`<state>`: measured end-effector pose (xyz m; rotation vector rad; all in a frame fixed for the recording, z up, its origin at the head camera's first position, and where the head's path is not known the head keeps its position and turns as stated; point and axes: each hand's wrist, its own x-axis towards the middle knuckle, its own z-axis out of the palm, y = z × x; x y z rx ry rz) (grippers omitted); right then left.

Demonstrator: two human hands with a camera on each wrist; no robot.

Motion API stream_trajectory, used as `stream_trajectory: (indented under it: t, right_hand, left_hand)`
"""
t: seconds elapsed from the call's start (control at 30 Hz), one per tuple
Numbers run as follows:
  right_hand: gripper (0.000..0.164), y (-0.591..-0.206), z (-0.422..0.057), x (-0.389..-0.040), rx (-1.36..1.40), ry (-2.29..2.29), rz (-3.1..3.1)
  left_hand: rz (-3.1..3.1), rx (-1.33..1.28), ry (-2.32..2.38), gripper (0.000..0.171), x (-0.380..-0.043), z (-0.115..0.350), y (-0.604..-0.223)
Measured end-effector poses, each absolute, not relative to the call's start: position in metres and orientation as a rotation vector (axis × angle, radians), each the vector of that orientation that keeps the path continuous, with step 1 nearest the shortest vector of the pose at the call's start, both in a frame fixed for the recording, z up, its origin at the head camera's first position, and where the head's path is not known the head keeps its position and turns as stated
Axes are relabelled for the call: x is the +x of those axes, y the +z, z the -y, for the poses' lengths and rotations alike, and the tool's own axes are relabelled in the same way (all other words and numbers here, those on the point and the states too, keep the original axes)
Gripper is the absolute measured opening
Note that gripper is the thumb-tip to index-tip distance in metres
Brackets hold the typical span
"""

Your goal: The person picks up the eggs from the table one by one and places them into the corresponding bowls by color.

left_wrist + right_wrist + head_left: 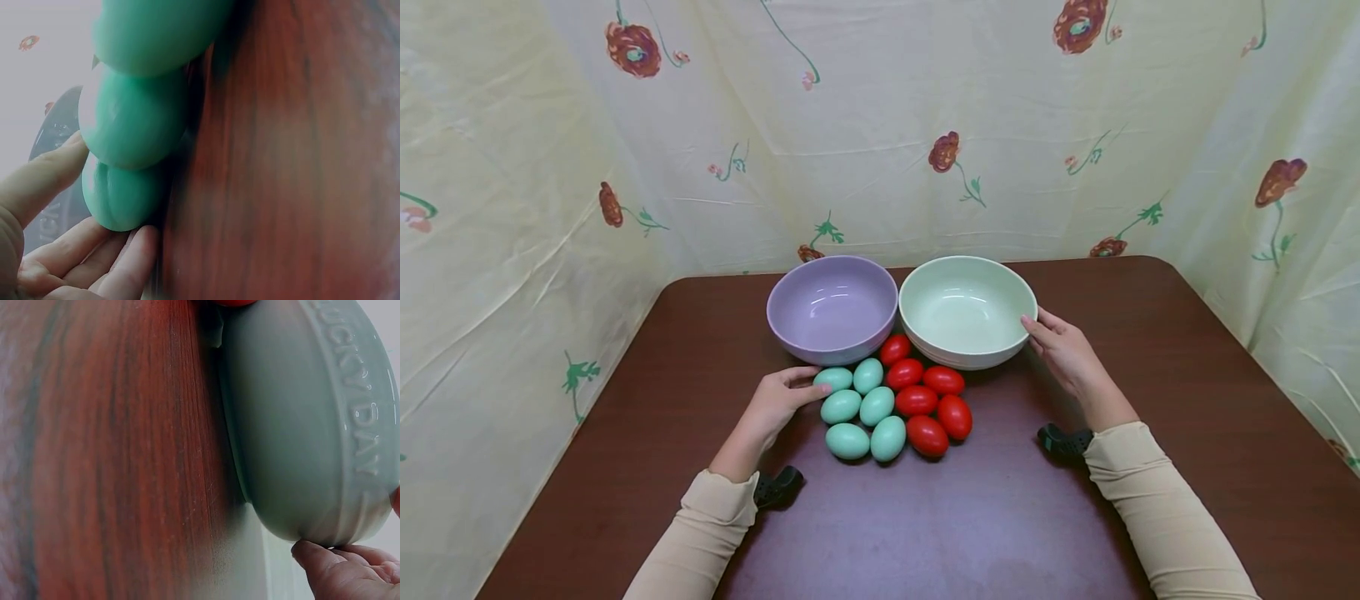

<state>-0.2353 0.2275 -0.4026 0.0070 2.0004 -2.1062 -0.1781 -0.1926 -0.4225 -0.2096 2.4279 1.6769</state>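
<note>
My left hand (pixel 777 402) has its thumb and fingers around a mint-green egg (pixel 833 379) at the back left of a group. In the left wrist view that egg (pixel 119 200) sits between thumb and fingertips, beyond two nearer eggs. Several more mint-green eggs (pixel 847 442) lie beside several red eggs (pixel 927 437). With thumb over the rim and fingers outside, my right hand (pixel 1071 354) grips the pale green bowl (pixel 967 358). Raised letters show on the bowl's side (pixel 287 425) in the right wrist view. A purple bowl (pixel 831 310) stands left of the pale green one.
Both bowls are at the far part of a dark brown wooden table (pixel 940 517), with the eggs in front of them. A flowered curtain (pixel 880 167) hangs behind and along the sides. Black straps (pixel 778 487) are on both wrists.
</note>
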Motion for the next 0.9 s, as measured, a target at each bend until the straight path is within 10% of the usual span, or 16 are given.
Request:
stream_trajectory:
  t: [0.9]
  right_hand:
    - [0.076,-0.4045,-0.2292,-0.2370,0.031,-2.099,-2.007]
  left_hand:
    - [-2.410,-0.261,1.720,0.047,-0.1789,0.1904,-0.4252]
